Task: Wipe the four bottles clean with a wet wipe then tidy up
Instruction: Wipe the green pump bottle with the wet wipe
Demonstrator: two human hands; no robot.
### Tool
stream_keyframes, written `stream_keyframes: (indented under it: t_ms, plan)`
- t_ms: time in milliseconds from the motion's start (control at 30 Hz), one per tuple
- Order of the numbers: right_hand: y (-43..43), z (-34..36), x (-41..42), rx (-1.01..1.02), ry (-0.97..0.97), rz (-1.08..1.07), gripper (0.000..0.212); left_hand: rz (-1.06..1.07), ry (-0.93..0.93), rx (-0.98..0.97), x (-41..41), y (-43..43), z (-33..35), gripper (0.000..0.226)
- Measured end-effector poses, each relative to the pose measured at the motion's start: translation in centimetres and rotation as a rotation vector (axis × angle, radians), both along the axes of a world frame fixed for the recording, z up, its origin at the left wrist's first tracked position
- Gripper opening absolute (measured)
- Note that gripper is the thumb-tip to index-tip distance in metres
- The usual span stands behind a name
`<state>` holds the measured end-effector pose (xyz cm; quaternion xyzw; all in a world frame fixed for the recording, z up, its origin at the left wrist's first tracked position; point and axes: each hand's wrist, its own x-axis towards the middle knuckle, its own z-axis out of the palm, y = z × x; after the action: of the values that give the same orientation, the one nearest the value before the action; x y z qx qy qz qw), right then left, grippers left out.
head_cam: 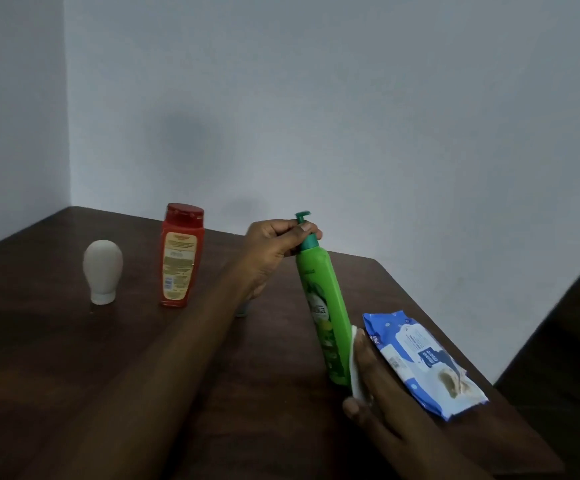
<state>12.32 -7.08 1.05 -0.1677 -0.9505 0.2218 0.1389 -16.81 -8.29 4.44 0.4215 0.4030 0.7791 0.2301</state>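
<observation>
A tall green pump bottle (323,306) stands tilted on the dark wooden table (74,358). My left hand (274,247) grips its teal pump neck at the top. My right hand (378,386) presses a white wet wipe (355,368) against the bottle's lower right side. A red bottle (179,258) with a red cap stands upright further left. A white rounded bottle (102,271) stands left of the red one. Something small and greyish (242,311) shows just behind my left forearm, mostly hidden.
A blue and white wet wipe pack (423,362) lies flat on the table right of the green bottle, near the table's right edge. Pale walls meet in a corner behind the table. A dark floor or surface lies beyond the right edge.
</observation>
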Motion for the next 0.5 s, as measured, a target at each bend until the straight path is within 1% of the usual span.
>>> stream_keyframes:
  t_ms: [33, 67, 100, 133, 233, 300, 333, 400, 500]
  plan:
    - [-0.4, 0.3, -0.3, 0.027, -0.020, -0.032, 0.086, 0.008, 0.005, 0.007, -0.2, -0.1, -0.1, 0.015]
    - [-0.8, 1.1, -0.9, 0.021, -0.087, -0.026, 0.086, 0.015, 0.001, 0.017, -0.3, -0.2, -0.2, 0.015]
    - [-0.6, 2.0, -2.9, 0.025, -0.075, -0.023, 0.085, 0.025, -0.017, 0.028, -0.7, -0.5, -0.3, 0.015]
    - [-0.3, 2.6, -3.7, 0.013, -0.019, 0.008, 0.080, 0.023, -0.036, 0.032, -0.8, -0.5, -0.4, 0.014]
    - [1.6, 3.8, -6.3, -0.104, 0.111, -0.004, 0.067, 0.032, -0.058, 0.022, -0.6, -0.5, -0.3, 0.013]
    - [2.4, 4.9, -7.4, -0.136, 0.221, 0.072, 0.065, 0.048, -0.054, 0.016, -0.7, -0.6, -0.2, 0.013]
    - [2.9, 5.4, -7.9, -0.152, 0.242, 0.093, 0.066, 0.054, -0.047, 0.012, -0.8, -0.7, -0.2, 0.013]
    - [3.8, 6.7, -8.2, -0.186, 0.211, 0.129, 0.064, 0.059, -0.032, 0.003, -0.8, -0.8, -0.2, 0.013]
    - [4.4, 7.1, -8.2, -0.081, 0.178, 0.137, 0.054, 0.059, -0.029, -0.008, -0.7, -0.7, -0.3, 0.014]
